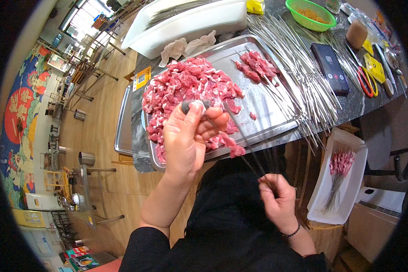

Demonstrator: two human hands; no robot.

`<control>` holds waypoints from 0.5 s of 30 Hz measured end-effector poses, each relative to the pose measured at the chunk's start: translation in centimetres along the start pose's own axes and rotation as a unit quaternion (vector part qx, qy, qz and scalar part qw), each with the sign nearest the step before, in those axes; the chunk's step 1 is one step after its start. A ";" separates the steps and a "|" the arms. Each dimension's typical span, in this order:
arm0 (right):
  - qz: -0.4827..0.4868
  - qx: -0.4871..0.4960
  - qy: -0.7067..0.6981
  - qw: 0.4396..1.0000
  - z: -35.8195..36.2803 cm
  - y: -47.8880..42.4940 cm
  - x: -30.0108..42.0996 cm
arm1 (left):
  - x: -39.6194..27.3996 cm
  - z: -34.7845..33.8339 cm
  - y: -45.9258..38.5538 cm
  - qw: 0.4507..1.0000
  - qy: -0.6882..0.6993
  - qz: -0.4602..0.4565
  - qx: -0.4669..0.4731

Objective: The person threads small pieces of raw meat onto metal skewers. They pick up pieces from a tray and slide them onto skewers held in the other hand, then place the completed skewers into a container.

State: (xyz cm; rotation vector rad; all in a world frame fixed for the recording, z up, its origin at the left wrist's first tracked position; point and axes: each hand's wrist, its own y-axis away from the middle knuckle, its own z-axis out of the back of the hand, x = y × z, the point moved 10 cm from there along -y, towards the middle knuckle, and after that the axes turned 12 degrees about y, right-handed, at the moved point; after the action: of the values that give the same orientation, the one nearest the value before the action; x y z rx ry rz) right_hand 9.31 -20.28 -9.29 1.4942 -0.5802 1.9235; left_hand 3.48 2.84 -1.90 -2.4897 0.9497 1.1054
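Note:
Metal skewers (253,163) run from my right hand (278,197), which is closed around their lower ends, up towards my left hand (193,136). Pieces of raw meat (234,146) sit on one skewer between the hands. My left hand is raised over the meat pile, its thumb and fingers pinching a small pale piece; dark finger covers show at its fingertips. Behind it, a heap of cut raw meat (190,80) fills the left side of a metal tray (224,56). Several loaded meat skewers (258,66) lie at the tray's upper right.
Many bare metal skewers (292,57) lie right of the tray, beside a phone (330,68) and scissors (367,81). A white tub (190,34) stands behind, and a green basket (311,15) at the back. A white container (355,190) with meat skewers sits lower right.

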 end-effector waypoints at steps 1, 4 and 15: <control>0.027 -0.004 0.017 0.999 -0.5 0.0 0.7 | -0.4 -0.1 0.0 1.000 0.005 -0.018 0.006; 0.053 -0.005 0.016 0.998 -0.7 -0.8 2.0 | -1.4 0.4 0.2 0.999 -0.005 -0.046 0.013; 0.068 -0.018 -0.016 0.997 -3.1 -2.4 1.9 | 2.7 1.2 1.5 0.998 0.018 0.037 -0.039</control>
State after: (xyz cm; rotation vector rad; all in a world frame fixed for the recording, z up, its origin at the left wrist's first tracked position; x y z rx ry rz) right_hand 8.55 -16.11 -8.30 1.4985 -0.7441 1.9830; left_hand 3.16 0.98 -4.66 -2.5631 1.0369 1.1440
